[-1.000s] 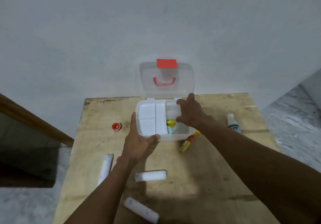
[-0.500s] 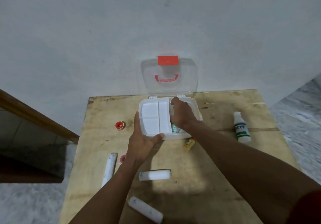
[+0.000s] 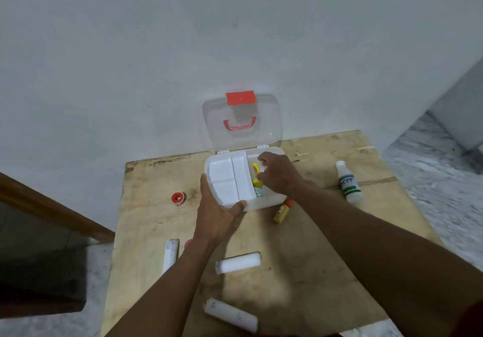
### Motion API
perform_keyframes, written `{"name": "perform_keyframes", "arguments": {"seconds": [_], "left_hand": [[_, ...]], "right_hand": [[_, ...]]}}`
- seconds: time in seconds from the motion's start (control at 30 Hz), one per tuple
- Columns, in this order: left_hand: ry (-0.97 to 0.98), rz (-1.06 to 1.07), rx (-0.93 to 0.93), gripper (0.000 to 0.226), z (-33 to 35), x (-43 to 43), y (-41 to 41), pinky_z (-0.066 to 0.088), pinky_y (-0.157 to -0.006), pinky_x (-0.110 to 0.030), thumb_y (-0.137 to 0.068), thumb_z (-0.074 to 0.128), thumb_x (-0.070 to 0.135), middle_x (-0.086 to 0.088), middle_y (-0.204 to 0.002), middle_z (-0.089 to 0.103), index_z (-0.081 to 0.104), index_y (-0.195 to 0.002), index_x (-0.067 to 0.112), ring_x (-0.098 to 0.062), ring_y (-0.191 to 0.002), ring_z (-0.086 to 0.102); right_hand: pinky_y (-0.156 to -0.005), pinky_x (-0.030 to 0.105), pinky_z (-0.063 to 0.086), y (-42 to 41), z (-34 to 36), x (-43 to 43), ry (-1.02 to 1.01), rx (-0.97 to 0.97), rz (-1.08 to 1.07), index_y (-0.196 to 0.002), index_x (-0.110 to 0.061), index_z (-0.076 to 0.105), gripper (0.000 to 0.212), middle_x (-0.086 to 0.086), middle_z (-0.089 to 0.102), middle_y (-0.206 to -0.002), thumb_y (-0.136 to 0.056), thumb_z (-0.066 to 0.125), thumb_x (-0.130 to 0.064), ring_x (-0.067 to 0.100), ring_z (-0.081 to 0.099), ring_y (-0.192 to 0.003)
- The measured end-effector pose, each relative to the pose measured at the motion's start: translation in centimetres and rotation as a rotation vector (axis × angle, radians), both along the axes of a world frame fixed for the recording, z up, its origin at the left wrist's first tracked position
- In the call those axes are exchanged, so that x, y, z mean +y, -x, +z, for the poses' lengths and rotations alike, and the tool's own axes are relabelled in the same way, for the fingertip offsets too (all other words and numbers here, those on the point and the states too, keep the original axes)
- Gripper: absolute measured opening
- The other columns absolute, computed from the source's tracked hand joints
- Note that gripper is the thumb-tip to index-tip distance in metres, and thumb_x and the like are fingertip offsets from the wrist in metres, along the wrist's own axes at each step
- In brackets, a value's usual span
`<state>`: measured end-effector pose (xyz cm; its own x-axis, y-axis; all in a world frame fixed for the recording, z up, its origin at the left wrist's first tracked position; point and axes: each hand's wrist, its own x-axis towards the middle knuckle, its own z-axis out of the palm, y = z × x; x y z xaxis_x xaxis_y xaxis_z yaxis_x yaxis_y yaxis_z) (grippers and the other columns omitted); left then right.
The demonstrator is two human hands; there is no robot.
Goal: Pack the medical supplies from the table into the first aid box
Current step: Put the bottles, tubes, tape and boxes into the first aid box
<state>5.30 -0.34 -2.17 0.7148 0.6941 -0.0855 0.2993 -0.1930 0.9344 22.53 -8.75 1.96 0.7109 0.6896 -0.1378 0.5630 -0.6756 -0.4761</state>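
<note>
R hand (image 3: 277, 177) further right (tube (image 3: 256, 172) visible)

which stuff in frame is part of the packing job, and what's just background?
Job:
first aid box, gripped by left hand; right hand inside it, by a yellow item; yellow tube; white bottle; left white roll; middle white roll; near white roll; small red roll; half-hidden red item.

Just background:
wall; dark wooden furniture; marble floor.

Person's limbs, two items in view: left hand (image 3: 217, 216) and right hand (image 3: 277, 177) — both bare, each with a bare forearm running back from the wrist. Dark red sleeve (image 3: 474, 321) — a blurred edge only, far up the arm behind the right hand.
</note>
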Motion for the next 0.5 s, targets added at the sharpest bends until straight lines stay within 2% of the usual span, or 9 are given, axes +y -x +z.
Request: {"name": "perform_keyframes", "arguments": {"seconds": [0.07, 0.1, 0.2, 0.27, 0.37, 0.43, 0.5], "left_hand": [[-0.008, -0.012, -0.019, 0.09, 0.3, 0.2, -0.2, 0.045, -0.078, -0.01, -0.062, 0.082, 0.033, 0.026, -0.115, 0.046, 0.025, -0.131, 0.035, 0.011, -0.106, 0.05], [-0.017, -0.013, -0.024, 0.091, 0.4, 0.3, -0.3, 0.043, -0.08, -0.01, -0.06, 0.083, 0.033, 0.024, -0.114, 0.045, 0.025, -0.129, 0.036, 0.011, -0.107, 0.049], [-0.074, -0.018, -0.016, 0.098, 0.3, 0.6, -0.2, 0.046, -0.095, -0.029, -0.053, 0.087, 0.041, 0.009, -0.125, 0.042, 0.026, -0.129, 0.035, -0.01, -0.117, 0.047], [-0.105, -0.023, -0.032, 0.104, 0.2, 0.9, -0.3, 0.046, -0.098, -0.036, -0.049, 0.089, 0.043, 0.004, -0.129, 0.042, 0.029, -0.133, 0.028, -0.016, -0.121, 0.046], [-0.116, -0.05, -0.072, 0.101, 0.5, 1.0, -0.4, 0.051, -0.094, -0.039, -0.051, 0.093, 0.033, 0.009, -0.126, 0.05, 0.032, -0.131, 0.027, -0.013, -0.116, 0.052], [-0.089, -0.05, -0.078, 0.096, 0.6, 0.7, -0.4, 0.055, -0.089, -0.04, -0.055, 0.093, 0.029, 0.013, -0.123, 0.056, 0.032, -0.13, 0.029, -0.01, -0.113, 0.057], [-0.058, -0.017, -0.084, 0.092, 0.5, 0.3, -0.2, 0.056, -0.086, -0.034, -0.058, 0.092, 0.03, 0.017, -0.12, 0.058, 0.034, -0.13, 0.03, -0.004, -0.111, 0.058]], "right_hand": [[-0.093, 0.03, 0.044, 0.1, 0.7, -1.0, -0.014, -0.035, -0.048, -0.127, -0.005, 0.059, 0.042, 0.014, 0.067, -0.12, -0.086, 0.066, -0.016, 0.03, 0.059, -0.114], [-0.095, 0.03, 0.044, 0.0, 0.9, -1.5, -0.023, -0.052, -0.077, -0.126, -0.006, 0.06, 0.041, 0.014, 0.066, -0.121, -0.086, 0.066, -0.017, 0.03, 0.06, -0.114], [-0.094, 0.034, 0.044, -0.2, 1.5, -3.5, -0.09, -0.102, -0.18, -0.118, -0.003, 0.064, 0.035, 0.016, 0.067, -0.116, -0.085, 0.066, -0.014, 0.033, 0.062, -0.107], [-0.089, 0.037, 0.047, -0.4, 1.6, -4.9, -0.11, -0.139, -0.222, -0.112, 0.0, 0.066, 0.03, 0.019, 0.068, -0.109, -0.084, 0.066, -0.01, 0.036, 0.063, -0.1], [-0.084, 0.042, 0.052, -0.9, 1.6, -6.5, -0.11, -0.17, -0.233, -0.107, 0.003, 0.066, 0.026, 0.021, 0.069, -0.105, -0.083, 0.066, -0.008, 0.038, 0.063, -0.095], [-0.087, 0.043, 0.052, -1.5, 1.3, -7.3, -0.091, -0.155, -0.236, -0.11, 0.001, 0.066, 0.027, 0.02, 0.069, -0.108, -0.085, 0.066, -0.01, 0.036, 0.064, -0.099], [-0.091, 0.042, 0.051, -2.3, 1.1, -7.6, -0.047, -0.119, -0.226, -0.115, 0.0, 0.065, 0.031, 0.018, 0.068, -0.114, -0.087, 0.065, -0.014, 0.034, 0.063, -0.104]]}}
